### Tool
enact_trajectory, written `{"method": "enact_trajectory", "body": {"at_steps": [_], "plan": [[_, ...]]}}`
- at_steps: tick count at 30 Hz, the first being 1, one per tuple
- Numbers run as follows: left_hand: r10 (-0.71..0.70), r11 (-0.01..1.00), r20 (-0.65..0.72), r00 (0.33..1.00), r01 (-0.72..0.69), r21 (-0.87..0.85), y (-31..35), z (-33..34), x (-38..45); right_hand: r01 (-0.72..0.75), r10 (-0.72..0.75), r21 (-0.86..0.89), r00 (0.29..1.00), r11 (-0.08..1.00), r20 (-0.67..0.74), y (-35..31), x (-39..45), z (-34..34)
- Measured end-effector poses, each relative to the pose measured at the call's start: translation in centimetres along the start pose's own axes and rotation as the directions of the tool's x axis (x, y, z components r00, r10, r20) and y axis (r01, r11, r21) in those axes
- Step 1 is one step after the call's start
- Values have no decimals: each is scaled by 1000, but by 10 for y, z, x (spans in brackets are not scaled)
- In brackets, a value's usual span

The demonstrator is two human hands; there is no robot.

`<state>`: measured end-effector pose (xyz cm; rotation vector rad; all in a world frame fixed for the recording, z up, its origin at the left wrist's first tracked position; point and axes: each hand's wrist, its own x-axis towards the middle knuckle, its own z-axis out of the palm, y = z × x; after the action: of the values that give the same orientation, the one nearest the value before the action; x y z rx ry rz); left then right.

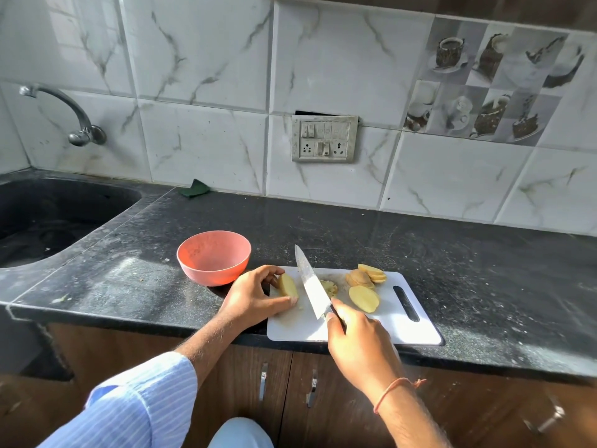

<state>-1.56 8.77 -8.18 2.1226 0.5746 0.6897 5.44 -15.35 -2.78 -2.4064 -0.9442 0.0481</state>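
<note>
A white cutting board [397,328] lies at the front edge of the black counter. My left hand [253,295] pinches a potato piece [287,285] on the board's left end, thumb in front and fingers behind it. My right hand [358,341] grips the handle of a knife [311,286], whose blade points away from me and stands just right of that piece. A potato half [364,299] lies cut face up right of the blade. Several slices [366,275] sit at the board's far edge, with a small scrap [329,287] near the blade.
An empty pink bowl [214,257] stands on the counter [484,270] just left of the board. A black sink [48,218] with a wall tap [74,118] is at far left. A green cloth [194,188] lies by the tiled wall. Cabinet doors [290,389] are below.
</note>
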Motion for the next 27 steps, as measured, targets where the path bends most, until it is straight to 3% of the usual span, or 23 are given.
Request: {"method": "enact_trajectory", "body": {"at_steps": [5, 8, 10, 13, 15, 21, 27], "plan": [[-20, 977, -105, 994, -3, -212, 4, -2, -7, 6, -4, -59, 999, 998, 45, -12, -4, 5], [0, 969, -88, 996, -22, -245, 6, -4, -10, 6, 3, -128, 998, 992, 70, -16, -9, 13], [20, 984, -2, 1000, -20, -175, 5, -5, -9, 5, 4, -180, 999, 984, 52, -14, -9, 12], [29, 985, 86, 996, -43, 165, 10, -3, -5, -14, 18, -236, 1000, 972, 12, -8, -2, 4], [37, 960, 102, 994, -64, 273, 11, -1, -1, -30, 32, -222, 999, 975, 7, -3, 4, 0], [47, 957, 148, 988, -86, 276, 1, -3, 3, -6, 5, -163, 1000, 987, -5, -8, 6, -4], [32, 961, 154, 988, -73, 268, 4, -4, 2, 30, -26, -213, 999, 977, 23, -21, -3, -4]]}}
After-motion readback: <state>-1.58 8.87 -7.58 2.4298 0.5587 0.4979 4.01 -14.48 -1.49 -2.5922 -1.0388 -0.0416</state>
